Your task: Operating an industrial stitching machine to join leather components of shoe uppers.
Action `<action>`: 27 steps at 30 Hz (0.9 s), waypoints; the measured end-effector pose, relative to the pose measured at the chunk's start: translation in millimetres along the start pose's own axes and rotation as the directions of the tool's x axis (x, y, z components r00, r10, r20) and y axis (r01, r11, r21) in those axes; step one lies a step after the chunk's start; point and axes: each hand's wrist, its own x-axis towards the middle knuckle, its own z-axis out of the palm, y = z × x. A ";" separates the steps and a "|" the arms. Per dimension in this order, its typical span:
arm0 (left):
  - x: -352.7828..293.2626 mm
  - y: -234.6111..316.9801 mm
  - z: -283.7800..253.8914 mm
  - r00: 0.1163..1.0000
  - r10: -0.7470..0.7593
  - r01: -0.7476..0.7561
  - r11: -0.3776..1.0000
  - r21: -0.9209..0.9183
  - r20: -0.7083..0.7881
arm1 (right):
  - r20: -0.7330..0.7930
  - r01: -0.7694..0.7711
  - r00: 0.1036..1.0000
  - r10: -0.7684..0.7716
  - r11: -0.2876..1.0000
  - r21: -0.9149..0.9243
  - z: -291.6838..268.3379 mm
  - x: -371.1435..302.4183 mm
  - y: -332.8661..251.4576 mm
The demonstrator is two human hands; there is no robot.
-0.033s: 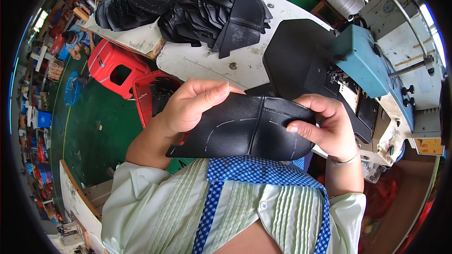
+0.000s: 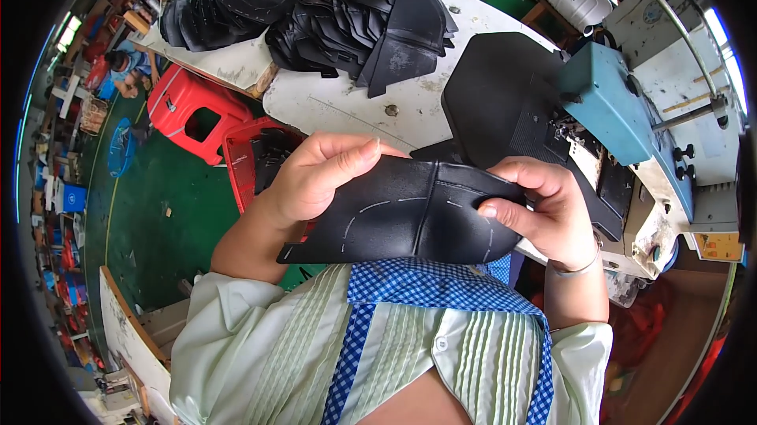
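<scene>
Between my hands, in front of my chest, is a black leather-like piece [image 2: 386, 216] with a raised seam down its middle and dashed pale marks in a curve. My left hand [image 2: 323, 177] grips its upper left edge, thumb on top and the other fingers mostly hidden behind. On the other end, my right hand [image 2: 548, 212] pinches the piece, thumb on its face and index finger along its upper edge. Just beyond my right hand stands a blue and white sewing-type machine [image 2: 607, 102] with a black table plate [image 2: 497, 94].
Stacks of similar black pieces [image 2: 339, 27] lie on the white worktable [image 2: 315, 102] ahead. To the left are a red stool [image 2: 193, 113] and a red crate [image 2: 240, 157] holding black pieces, on a green floor [image 2: 189, 228]. Another person [image 2: 126, 66] is far left.
The black piece has shifted very slightly, its lower edge tipping up a little. Both hands keep their hold, almost still.
</scene>
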 end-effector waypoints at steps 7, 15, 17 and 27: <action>16.1 -1.8 -92.7 0.672 0.107 -0.333 0.927 0.171 0.733 | 0.241 0.615 0.783 -0.573 0.654 -0.441 67.2 21.4 59.6; 55.4 -52.2 -121.3 0.928 0.071 0.112 0.884 0.455 -0.367 | -0.277 -0.108 0.925 -0.259 0.520 -0.847 -1.9 -53.5 242.0; 91.9 -68.9 -126.7 0.912 0.191 0.027 0.856 0.516 -0.364 | -0.353 -0.215 0.920 -0.172 0.534 -0.818 -6.5 -67.1 229.8; 270.2 -109.9 -141.0 0.550 0.672 0.628 0.059 0.776 -0.496 | -0.310 -0.181 0.911 -0.272 0.412 -0.893 7.1 -113.0 173.0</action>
